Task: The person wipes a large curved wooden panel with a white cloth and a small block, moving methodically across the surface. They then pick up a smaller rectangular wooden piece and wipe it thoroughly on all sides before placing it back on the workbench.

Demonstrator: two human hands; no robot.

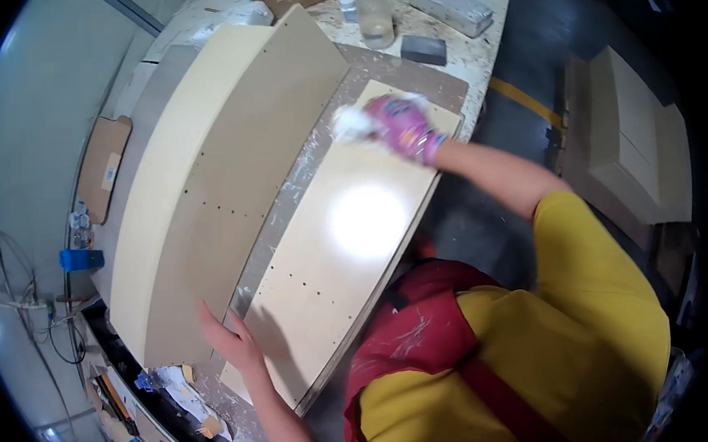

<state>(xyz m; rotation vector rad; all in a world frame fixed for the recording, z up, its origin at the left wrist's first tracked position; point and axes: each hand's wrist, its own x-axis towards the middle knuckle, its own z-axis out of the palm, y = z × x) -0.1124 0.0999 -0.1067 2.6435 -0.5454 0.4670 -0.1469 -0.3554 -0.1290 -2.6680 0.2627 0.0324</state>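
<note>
A pale wooden panel (332, 263) with small drilled holes lies flat on the workbench in front of me. My right hand (403, 127), in a pink patterned glove, presses a white wad of cloth (354, 124) against the panel's far end; the hand is slightly blurred. Bare and with its fingers apart, my left hand (233, 340) hovers by the panel's near left end, holding nothing. Beyond that hand stands a curved pale wooden piece (234, 147), also dotted with drilled holes. A bright light patch glares on the middle of the panel.
At the bench's far end are a clear bottle (373, 14), a small white jar (348, 9), a dark grey block (423, 50) and a wrapped long block (450, 7). Cables (31, 301) hang on the left. Pale wooden pieces (631, 136) are stacked at the right.
</note>
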